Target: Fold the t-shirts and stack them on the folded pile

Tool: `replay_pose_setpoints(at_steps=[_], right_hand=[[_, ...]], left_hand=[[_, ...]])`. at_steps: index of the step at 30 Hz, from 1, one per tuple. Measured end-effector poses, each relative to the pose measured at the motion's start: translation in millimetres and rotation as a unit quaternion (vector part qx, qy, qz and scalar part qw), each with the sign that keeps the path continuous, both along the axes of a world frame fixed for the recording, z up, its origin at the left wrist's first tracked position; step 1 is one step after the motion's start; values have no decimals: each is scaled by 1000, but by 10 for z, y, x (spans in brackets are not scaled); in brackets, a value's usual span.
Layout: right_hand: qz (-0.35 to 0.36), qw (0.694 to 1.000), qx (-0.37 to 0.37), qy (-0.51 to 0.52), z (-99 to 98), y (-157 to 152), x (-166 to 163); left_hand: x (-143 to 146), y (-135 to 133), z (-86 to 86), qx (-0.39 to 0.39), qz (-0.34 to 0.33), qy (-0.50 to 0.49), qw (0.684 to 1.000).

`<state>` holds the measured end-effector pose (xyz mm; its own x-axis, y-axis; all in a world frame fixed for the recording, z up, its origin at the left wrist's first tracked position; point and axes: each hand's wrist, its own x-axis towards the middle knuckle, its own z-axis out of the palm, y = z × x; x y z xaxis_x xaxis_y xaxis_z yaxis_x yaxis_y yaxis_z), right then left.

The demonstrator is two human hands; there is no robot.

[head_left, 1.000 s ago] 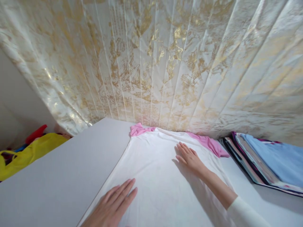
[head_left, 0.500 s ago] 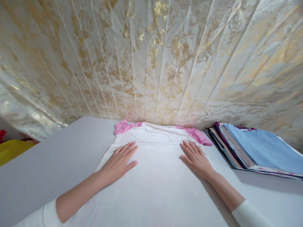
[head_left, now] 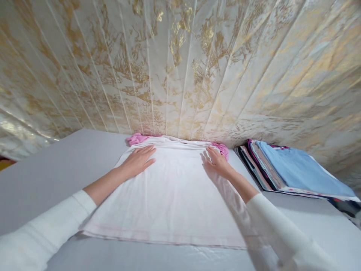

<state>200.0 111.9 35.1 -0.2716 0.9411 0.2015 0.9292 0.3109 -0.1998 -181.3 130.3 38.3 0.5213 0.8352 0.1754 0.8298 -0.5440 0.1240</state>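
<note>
A white T-shirt (head_left: 175, 195) with pink sleeves lies spread over the pale table, its hem toward me and its sleeve end at the curtain. Creases bunch across its far part, and the pink sleeves are crumpled. My left hand (head_left: 138, 161) rests flat on the upper left of the shirt, fingers outstretched and holding nothing. On the upper right, close to the right sleeve, my right hand (head_left: 217, 161) is open with its fingers apart; a shadow falls beside it, and I cannot tell how firmly it touches the cloth.
To the right stands a stack of folded clothes (head_left: 304, 169), a light blue garment on top. Dark patterned fabric (head_left: 348, 210) shows below its right corner. A white and gold curtain (head_left: 180, 75) hangs along the back edge of the table (head_left: 56, 180). Yellow cloth (head_left: 5, 164) peeks in at far left.
Both hands have moved away from me along the shirt, toward the sleeves. The shirt's far end is more bunched against the curtain, and its near hem has come into view.
</note>
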Motion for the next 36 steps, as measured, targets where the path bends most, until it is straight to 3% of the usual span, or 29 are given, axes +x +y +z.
replay_pose_setpoints(at_steps=[6,9,14,17,22,25,36], right_hand=[[-5,995,-56,83,-7,-1282,159],[-34,988,-76,130,-13,-1629,260],[-80,967,-49,237,64,-1757,386],[-102,965,-39,240,159,-1814,471],[-9,967,-163,198,389,-2047,592],[1,960,-216,177,450,-2169,607],[-17,958,-244,148,393,-2206,629]], left_hand=[[235,-819,108,-23,-51,-12,998],[451,-1179,171,-65,-94,-5,993],[1096,-1583,309,-99,-197,-67,973],[1576,-1736,321,-109,-248,-89,958],[2133,-1817,198,-78,-296,-59,950],[2232,-1807,159,-79,-288,-47,953],[2232,-1822,81,-35,-304,-64,950]])
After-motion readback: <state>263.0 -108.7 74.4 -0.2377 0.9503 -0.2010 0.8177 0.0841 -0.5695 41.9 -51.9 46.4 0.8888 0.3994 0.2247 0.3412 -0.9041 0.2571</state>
